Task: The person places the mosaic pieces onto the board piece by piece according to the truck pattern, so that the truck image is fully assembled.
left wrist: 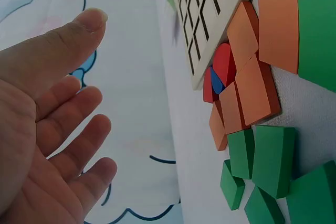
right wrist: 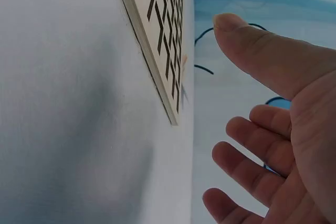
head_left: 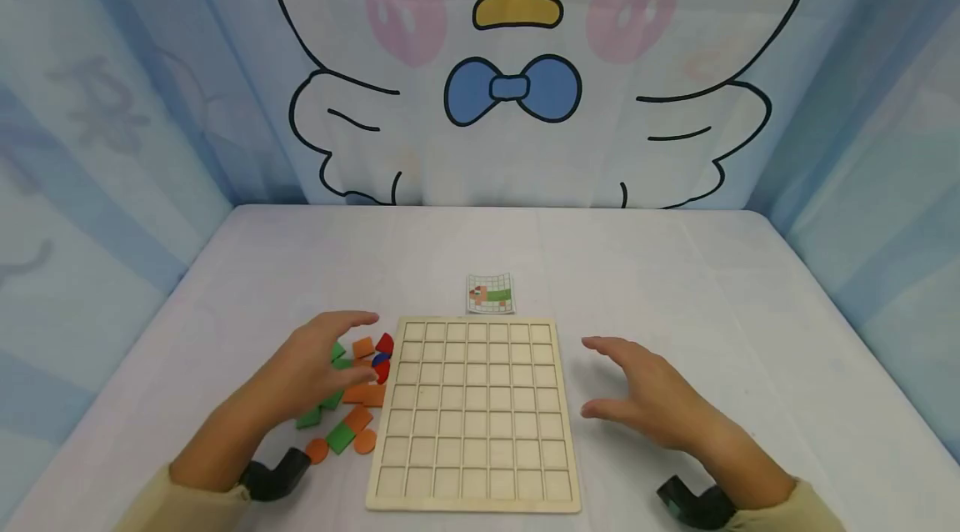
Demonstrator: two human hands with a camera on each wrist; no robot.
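Observation:
A pale wooden grid board (head_left: 476, 413) of square recesses lies on the table, its cells bare. Left of it is a cluster of orange, green, red and blue blocks; an orange block (left wrist: 256, 90) and a green block (left wrist: 273, 161) show clearly in the left wrist view. My left hand (head_left: 311, 365) hovers over this cluster, thumb and fingers spread, holding nothing. On the board's other side my right hand (head_left: 652, 394) is raised above the table, fingers apart, also holding nothing. A small picture card (head_left: 491, 295) with a green and orange figure sits just beyond the board's far edge.
Two orange discs, one of them a near disc (head_left: 317, 451), lie by the left wrist. White cloth covers the table (head_left: 675, 282). A cartoon curtain (head_left: 510, 157) hangs behind its far edge, with blue curtains at both sides.

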